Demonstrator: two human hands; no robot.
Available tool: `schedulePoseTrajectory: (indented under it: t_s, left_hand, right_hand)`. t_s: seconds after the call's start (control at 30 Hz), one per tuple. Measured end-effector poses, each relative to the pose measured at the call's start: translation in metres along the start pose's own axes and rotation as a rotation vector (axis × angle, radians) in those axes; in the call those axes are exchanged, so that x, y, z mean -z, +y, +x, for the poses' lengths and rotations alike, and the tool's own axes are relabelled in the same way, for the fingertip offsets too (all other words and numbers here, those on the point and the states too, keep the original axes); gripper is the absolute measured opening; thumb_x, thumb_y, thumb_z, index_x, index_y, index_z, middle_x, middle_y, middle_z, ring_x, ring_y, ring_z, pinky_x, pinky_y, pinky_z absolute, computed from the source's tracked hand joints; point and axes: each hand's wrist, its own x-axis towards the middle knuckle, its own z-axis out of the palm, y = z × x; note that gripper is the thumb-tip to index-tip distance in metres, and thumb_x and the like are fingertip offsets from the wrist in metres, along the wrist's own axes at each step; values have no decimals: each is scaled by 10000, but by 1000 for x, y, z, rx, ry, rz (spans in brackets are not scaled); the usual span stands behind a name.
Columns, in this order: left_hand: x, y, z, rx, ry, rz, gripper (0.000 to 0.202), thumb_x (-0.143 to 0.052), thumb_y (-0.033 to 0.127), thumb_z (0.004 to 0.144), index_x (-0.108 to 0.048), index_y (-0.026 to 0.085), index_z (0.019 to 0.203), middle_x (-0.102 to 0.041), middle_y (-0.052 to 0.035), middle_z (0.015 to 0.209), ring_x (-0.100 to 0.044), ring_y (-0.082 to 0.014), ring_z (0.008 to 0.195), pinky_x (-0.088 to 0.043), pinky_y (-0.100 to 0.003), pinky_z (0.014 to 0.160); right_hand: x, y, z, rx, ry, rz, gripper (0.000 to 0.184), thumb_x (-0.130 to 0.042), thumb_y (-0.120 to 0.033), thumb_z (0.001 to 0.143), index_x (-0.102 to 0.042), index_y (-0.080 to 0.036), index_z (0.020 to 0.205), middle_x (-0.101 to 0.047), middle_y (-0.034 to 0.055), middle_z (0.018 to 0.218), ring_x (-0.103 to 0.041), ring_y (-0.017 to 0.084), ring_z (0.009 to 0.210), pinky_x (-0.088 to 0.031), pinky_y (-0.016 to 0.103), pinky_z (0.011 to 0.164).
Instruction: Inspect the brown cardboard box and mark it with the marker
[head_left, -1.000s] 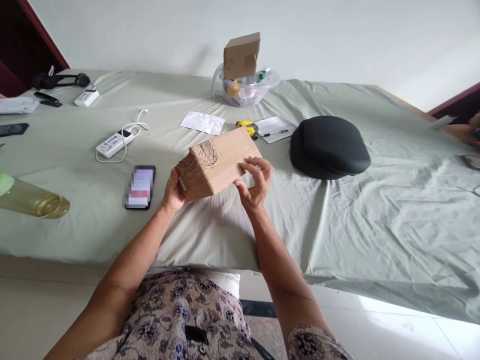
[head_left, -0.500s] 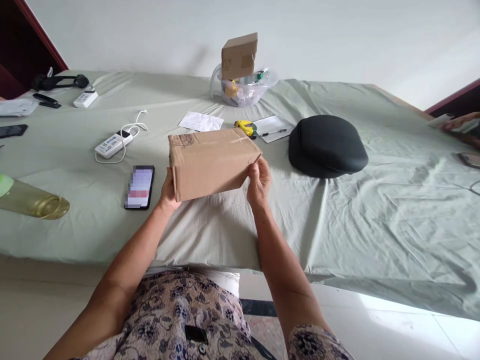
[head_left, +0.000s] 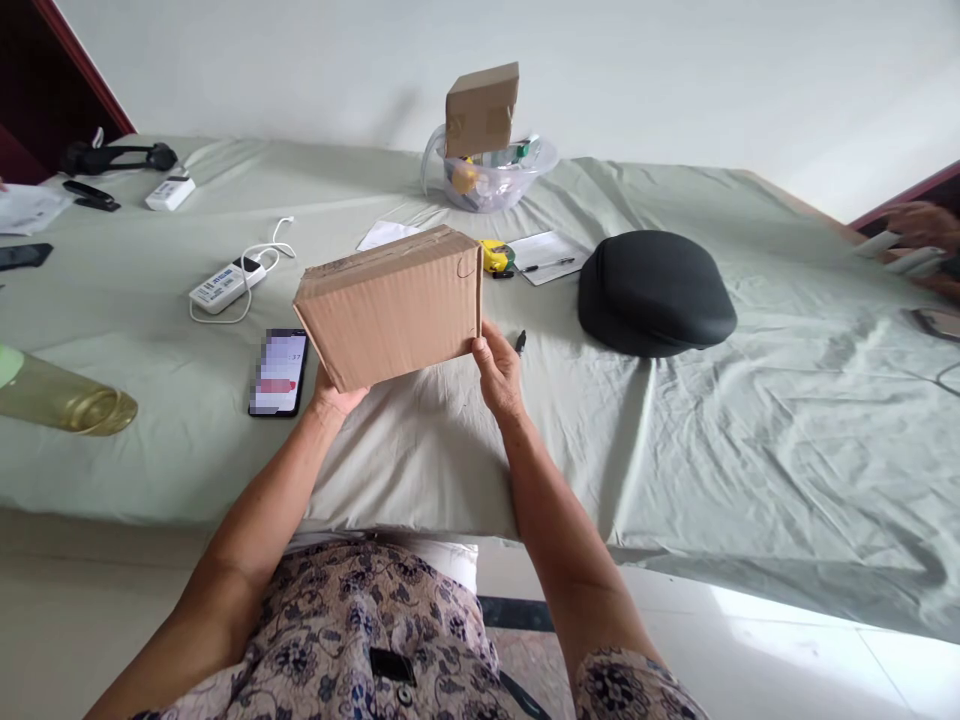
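Observation:
A brown cardboard box (head_left: 394, 320) is held tilted above the cloth-covered table, its broad side facing me. My left hand (head_left: 337, 397) supports its lower left corner, with most of the fingers hidden behind and under the box. At the right end my right hand (head_left: 498, 372) grips the lower corner, thumb on the near side. Just right of that hand a small black marker (head_left: 520, 342) lies on the cloth. Behind the box are a yellow tape measure (head_left: 495, 256) and a white sheet of paper (head_left: 386, 234), which is partly covered.
A phone (head_left: 279, 373) and a power strip (head_left: 225, 287) with a white cable lie to the left, beyond a green bottle (head_left: 67, 395). A black case (head_left: 656, 293) sits right. At the back, a plastic basket (head_left: 502, 190) carries another box (head_left: 482, 110). Another person's hand (head_left: 926, 225) shows far right.
The box has shifted left and turned in my hands, its left end dipping nearer. Both hands moved with it, and the black marker beside my right hand has come into view.

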Motion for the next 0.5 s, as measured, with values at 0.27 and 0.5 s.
schedulePoseTrajectory:
  t_s: [0.27,0.5]
  left_hand:
    - [-5,1,-2,33,12,31,400,-661,661,872,-740,349,1110,-786,-3,1178,-664,-286,1254,-639,-423,873]
    - [4,-7,3,145,61,-30,417,-572,662,920,-736,285,988,-791,-31,971,-725,-238,908,-608,-340,648]
  right_hand:
    - [-2,13,2,36,-123,84,1009,-407,-938,822,-443,-256,1566,-566,160,1544,-572,294,1416,-526,507,1112]
    - [-5,5,3,100,-206,114,1184,-368,-998,760,-242,-218,1641,-546,207,1526,-604,301,1346,-520,512,1084]
